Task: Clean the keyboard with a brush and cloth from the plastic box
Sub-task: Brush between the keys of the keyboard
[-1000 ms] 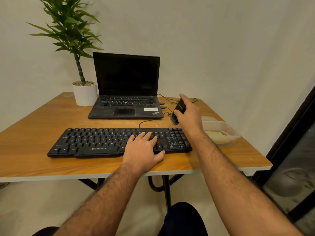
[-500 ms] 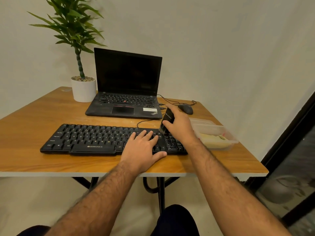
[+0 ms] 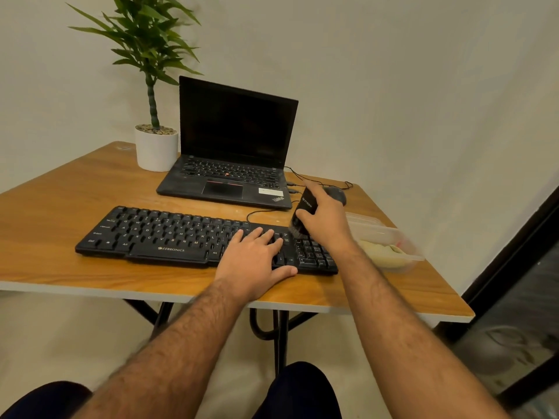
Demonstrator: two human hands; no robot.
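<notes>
While the left hand (image 3: 257,261) rests flat on the keyboard (image 3: 169,234), the right hand (image 3: 325,219) grips a black brush (image 3: 304,211). Its long axis stands nearly upright, bristles pointing down onto the keys.

Black keyboard (image 3: 169,234), black brush (image 3: 304,211), black laptop (image 3: 233,164), white pot (image 3: 156,151), orange-brown wood-grain table (image 3: 60,192).

Your open room lies on the left of the desk (image 3: 54,207).
On the right, the plastic box (image 3: 390,237) sits just beside the keyboard (image 3: 169,234); behind it the laptop (image 3: 233,164), mouse (image 3: 337,195), cable (image 3: 260,211) and potted plant (image 3: 155,149) block your way.
</notes>
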